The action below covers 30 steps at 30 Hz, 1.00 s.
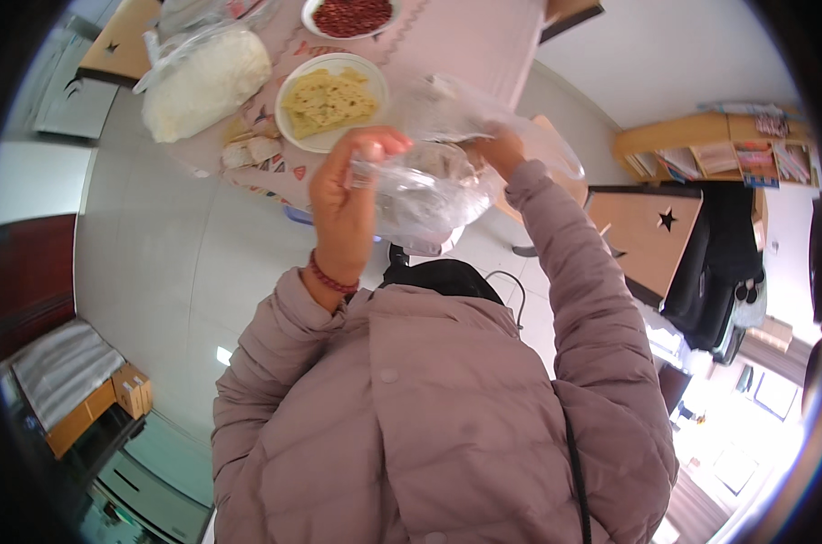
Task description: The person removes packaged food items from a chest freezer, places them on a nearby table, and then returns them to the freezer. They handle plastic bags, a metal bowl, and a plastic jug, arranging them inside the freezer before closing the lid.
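Note:
A clear plastic bag is held up at the near edge of the table. My left hand, with a dark red bead bracelet at the wrist, pinches the bag's left side. At its right side, my right hand grips crumpled plastic, its fingers partly hidden by the film. Something pale lies inside the bag, too blurred to name. Just beyond my left hand, folded yellow flatbread with brown spots rests on a white plate.
Dark red beans or similar small pieces fill a white dish at the back. A big plastic bag with white contents stands at the left, near pale bread-like pieces. Wooden chairs flank the pink-covered table.

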Each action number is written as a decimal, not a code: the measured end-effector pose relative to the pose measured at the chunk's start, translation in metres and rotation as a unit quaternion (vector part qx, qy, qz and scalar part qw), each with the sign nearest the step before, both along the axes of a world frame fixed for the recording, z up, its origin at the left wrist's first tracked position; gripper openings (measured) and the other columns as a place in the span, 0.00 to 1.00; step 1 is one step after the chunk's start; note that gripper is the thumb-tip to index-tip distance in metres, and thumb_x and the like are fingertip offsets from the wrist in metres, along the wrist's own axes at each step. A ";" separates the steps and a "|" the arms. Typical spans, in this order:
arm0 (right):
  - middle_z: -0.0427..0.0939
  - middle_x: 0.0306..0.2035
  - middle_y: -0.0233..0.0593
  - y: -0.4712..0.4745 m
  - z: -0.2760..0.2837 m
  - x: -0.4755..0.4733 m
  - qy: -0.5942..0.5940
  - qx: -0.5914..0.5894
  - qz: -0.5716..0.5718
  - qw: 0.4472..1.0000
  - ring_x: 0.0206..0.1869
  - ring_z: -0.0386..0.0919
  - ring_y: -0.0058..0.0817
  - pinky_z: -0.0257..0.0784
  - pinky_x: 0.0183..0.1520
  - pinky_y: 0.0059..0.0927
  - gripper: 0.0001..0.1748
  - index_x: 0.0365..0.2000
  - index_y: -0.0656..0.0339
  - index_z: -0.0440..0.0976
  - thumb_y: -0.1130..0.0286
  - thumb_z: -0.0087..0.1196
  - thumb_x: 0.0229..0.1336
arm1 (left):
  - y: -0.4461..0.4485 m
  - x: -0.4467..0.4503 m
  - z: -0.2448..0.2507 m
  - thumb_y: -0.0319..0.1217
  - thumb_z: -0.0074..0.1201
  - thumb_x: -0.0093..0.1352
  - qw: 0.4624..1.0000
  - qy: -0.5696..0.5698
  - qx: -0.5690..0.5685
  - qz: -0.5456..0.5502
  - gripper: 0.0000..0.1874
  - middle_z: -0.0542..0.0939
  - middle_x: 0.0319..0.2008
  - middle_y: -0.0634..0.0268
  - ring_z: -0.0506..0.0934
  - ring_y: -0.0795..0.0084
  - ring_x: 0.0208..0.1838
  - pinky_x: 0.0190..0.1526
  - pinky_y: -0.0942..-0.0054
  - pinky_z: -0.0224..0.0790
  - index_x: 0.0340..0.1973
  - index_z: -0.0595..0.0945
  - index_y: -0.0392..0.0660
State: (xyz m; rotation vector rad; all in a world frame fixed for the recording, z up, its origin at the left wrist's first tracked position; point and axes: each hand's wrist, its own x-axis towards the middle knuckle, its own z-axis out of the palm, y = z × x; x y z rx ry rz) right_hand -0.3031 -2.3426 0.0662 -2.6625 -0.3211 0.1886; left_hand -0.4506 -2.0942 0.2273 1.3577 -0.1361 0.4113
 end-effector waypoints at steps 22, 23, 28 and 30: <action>0.78 0.33 0.48 0.347 0.050 0.013 -0.063 0.009 0.338 0.939 0.36 0.77 0.44 0.72 0.41 0.38 0.16 0.33 0.63 0.79 0.61 0.54 0.49 | 0.038 -0.058 -0.039 0.23 0.58 0.53 0.993 0.043 0.088 -0.064 0.12 0.73 0.46 0.61 0.75 0.61 0.48 0.49 0.69 0.68 0.34 0.76 0.45; 0.78 0.32 0.49 0.356 0.044 0.014 -0.081 0.013 0.339 0.937 0.35 0.77 0.44 0.72 0.40 0.39 0.16 0.32 0.63 0.79 0.61 0.54 0.49 | 0.041 -0.058 -0.039 0.23 0.58 0.53 0.991 0.045 0.097 -0.074 0.13 0.73 0.47 0.60 0.74 0.60 0.49 0.50 0.69 0.67 0.33 0.76 0.45; 0.79 0.29 0.49 0.356 0.048 0.010 -0.047 0.025 0.348 0.936 0.31 0.77 0.45 0.73 0.37 0.40 0.15 0.31 0.61 0.79 0.60 0.54 0.50 | 0.051 -0.058 -0.036 0.25 0.59 0.53 0.984 0.027 0.115 -0.134 0.10 0.71 0.50 0.56 0.68 0.56 0.57 0.56 0.65 0.62 0.30 0.77 0.44; 0.80 0.28 0.47 0.333 0.065 0.016 -0.017 0.026 0.363 0.931 0.31 0.78 0.41 0.73 0.37 0.37 0.15 0.33 0.61 0.79 0.60 0.54 0.51 | 0.049 -0.054 -0.032 0.25 0.59 0.55 0.983 -0.005 0.116 -0.140 0.08 0.70 0.51 0.54 0.66 0.54 0.59 0.58 0.63 0.59 0.29 0.77 0.44</action>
